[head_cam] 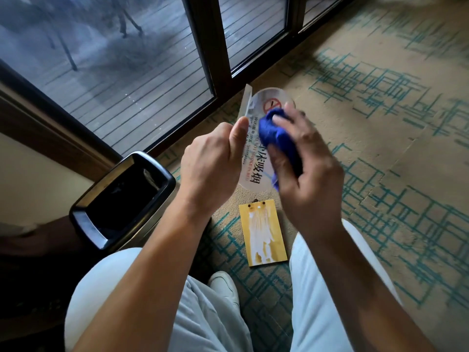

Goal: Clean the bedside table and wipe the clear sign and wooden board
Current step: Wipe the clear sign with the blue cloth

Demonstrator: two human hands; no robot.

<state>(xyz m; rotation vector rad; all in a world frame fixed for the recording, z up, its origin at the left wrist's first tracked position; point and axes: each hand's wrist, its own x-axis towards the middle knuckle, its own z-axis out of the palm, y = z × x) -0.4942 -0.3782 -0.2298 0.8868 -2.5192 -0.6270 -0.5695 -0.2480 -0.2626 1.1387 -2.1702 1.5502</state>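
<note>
A deep blue cloth [276, 138] is showing against the clear sign [256, 158], which is carrying black lettering and a red no-smoking ring. The yellow wooden board [262, 235] is wearing white streaks, and the beige carpet [380, 123] is showing teal crosshatched lines.

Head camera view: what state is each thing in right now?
clear sign: held up off the floor, being wiped.
blue cloth: bunched, pressed against the sign.
left hand: grips the sign's edge.
right hand: holds the cloth.
wooden board: flat on the carpet, white-streaked.
bin: upright, open-topped.
</note>
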